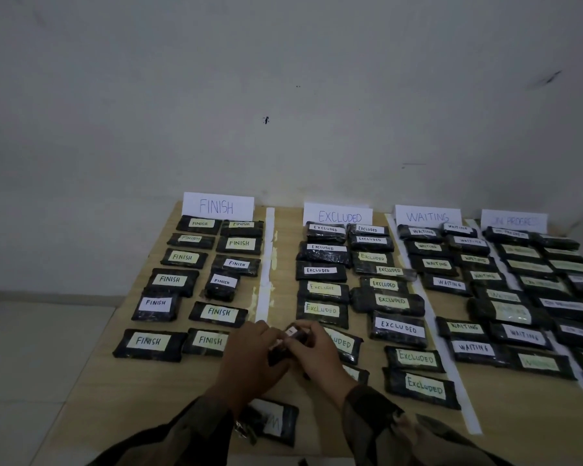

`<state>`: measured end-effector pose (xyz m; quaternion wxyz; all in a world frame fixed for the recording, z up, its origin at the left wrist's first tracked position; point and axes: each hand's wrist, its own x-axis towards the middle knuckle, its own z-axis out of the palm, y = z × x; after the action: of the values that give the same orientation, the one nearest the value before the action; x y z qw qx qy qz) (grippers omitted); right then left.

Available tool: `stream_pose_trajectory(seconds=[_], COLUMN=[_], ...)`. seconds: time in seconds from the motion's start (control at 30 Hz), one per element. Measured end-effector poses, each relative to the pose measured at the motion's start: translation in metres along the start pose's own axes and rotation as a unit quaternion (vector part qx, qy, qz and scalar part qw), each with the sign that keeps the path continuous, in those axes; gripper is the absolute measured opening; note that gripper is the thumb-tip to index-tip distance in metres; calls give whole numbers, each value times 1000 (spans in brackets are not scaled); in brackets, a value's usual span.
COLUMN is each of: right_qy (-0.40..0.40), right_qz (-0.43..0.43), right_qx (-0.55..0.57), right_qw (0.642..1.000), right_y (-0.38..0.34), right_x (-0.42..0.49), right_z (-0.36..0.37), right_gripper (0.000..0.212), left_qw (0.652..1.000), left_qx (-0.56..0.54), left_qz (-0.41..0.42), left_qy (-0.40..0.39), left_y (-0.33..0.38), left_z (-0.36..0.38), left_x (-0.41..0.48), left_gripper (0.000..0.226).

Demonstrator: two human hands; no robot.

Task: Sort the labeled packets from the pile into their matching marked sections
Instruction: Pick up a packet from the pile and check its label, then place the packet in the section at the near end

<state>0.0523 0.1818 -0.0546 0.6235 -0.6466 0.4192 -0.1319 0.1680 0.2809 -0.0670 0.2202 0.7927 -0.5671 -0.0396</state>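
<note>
Both hands meet over the table's front middle around one dark packet with a white label whose word is hidden. My left hand grips its left side and my right hand its right side. Another dark packet with a white label lies on the table under my left wrist. Four upright paper signs stand at the back: FINISH, EXCLUDED, WAITING and IN PROGRESS. Rows of labeled dark packets fill the section in front of each sign.
White tape strips divide the wooden table into sections. A pale wall rises right behind the signs. Bare wood shows at the front left and front right. The floor lies to the left of the table.
</note>
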Motion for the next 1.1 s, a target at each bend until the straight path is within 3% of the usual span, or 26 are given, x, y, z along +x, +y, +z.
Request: stream_pose_trajectory(seconds=[0.1,0.3,0.47,0.57,0.63,0.73,0.8,0.93,1.1], right_qy=[7,-68,-63,-56,-53,-41,-38,-42,-55], right_qz=[-6,-105,-136,-182,-226,-267,-272,-275,-284], right_qx=[-28,-134,-194,-288,-350,-387,-391,-449,-487], right_qw=[1000,983,970,938,907,882,878,849,824], right_y=[-4,-16,-20,-14,-8,-1,1,0,-1], right_x=[6,13,15,12,9,7,5,4,6], right_z=[-4,-6,-3,-2,0,2,-1,-4,5], right_gripper=[39,31,40,60,64,58,59,63,52], left_qw=[994,942,907,824,768,727,755,898,965], left_qx=[-100,-280,-329,-431,-484,-519,-490,-275,-88], left_qz=[-35,-183,-263,-364,-418,-449,-433,-343,-247], left_qy=[-35,-36,1,37,45,36,38,22,29], left_y=[2,6,5,7,10,13,15,9,-8], left_z=[-4,-10,-9,-8,-8,-8,-8,-12,-27], left_x=[-3,1,7,10,12,13,9,-7,-39], left_gripper=[41,51,22,17,17,18,17,32,40])
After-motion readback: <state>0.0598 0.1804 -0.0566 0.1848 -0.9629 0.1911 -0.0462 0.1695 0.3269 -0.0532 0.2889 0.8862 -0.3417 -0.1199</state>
